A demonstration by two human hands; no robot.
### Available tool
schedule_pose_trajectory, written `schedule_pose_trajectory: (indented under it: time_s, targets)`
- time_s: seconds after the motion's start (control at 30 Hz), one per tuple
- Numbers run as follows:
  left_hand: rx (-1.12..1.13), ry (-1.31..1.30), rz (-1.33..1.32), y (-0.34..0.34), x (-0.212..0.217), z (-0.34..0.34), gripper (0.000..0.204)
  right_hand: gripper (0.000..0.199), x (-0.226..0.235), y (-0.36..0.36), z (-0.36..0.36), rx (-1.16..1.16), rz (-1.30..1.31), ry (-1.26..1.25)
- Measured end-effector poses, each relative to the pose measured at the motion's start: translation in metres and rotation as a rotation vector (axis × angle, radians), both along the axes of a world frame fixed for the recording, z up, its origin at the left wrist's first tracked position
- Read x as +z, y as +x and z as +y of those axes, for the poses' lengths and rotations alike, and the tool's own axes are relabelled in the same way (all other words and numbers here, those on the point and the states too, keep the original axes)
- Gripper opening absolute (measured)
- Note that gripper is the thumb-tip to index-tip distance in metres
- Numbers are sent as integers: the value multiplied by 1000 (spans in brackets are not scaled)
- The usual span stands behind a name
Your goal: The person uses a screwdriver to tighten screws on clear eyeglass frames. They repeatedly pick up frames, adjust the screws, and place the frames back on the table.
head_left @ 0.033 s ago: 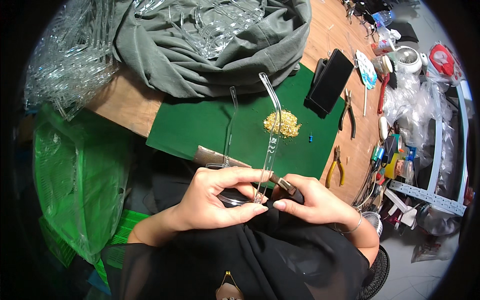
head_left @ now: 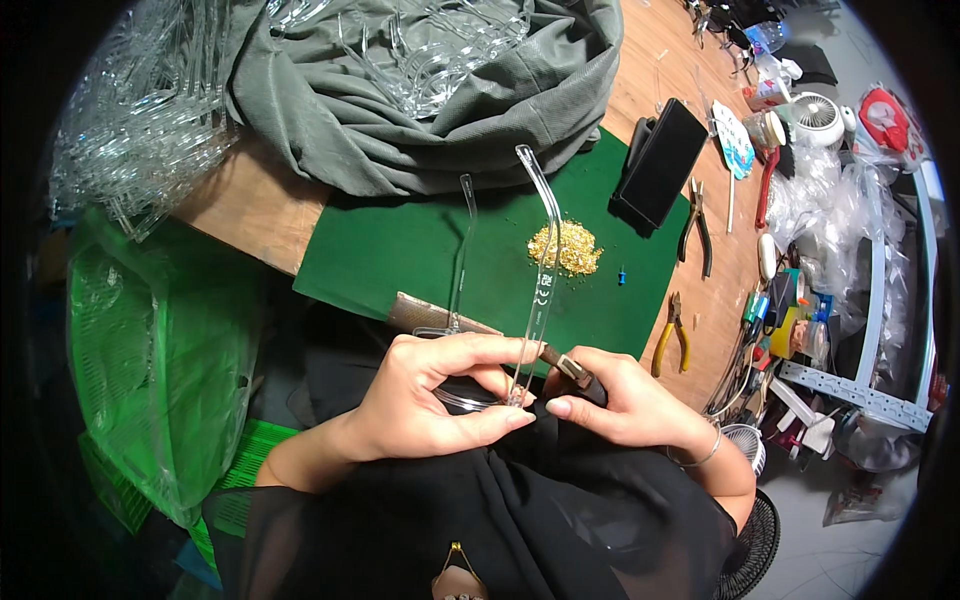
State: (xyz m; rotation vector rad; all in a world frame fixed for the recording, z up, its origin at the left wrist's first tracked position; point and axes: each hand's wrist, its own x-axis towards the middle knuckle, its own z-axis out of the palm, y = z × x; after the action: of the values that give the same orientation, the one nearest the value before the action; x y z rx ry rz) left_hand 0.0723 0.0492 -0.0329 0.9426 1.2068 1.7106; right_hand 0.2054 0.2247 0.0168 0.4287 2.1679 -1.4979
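Note:
A pair of clear plastic eyeglass frames (head_left: 541, 290) is pinched at the hinge by my left hand (head_left: 430, 395), between thumb and fingers. One clear temple stands up past the fingertips. The other temple (head_left: 463, 250) rises farther left, and part of a round rim shows beneath the palm. Close on the right, my right hand (head_left: 635, 400) is closed around a dark tool with a metal piece near its tip (head_left: 572, 371). The tool points at the hinge area, but its kind cannot be made out. Behind the frames lies a pile of tiny gold-coloured parts (head_left: 575, 248) on a green mat (head_left: 350, 255).
A grey cloth (head_left: 330, 140) cradles more clear frames, with a heap of clear temples (head_left: 140, 130) at the left. A black phone (head_left: 665, 160), dark-handled pliers (head_left: 695, 235), yellow-handled cutters (head_left: 671, 335) and a small blue pin (head_left: 622, 275) lie to the right. Green plastic (head_left: 150, 350) hangs left.

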Motion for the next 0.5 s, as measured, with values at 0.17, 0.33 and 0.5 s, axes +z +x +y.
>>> schedule_pose_trajectory:
  time_s: [0.17, 0.33, 0.5]
  targets:
    - [-35, 13, -224, 0, 2, -2, 47, 18, -43, 15, 3, -211, 217, 198]
    - [-69, 60, -444, -3, 1, -3, 50, 11, -99, 32, -1, -463, 385, 209]
    - [-67, 87, -621, -5, -4, -3, 45, 8, -93, 29, -1, -601, 345, 111]
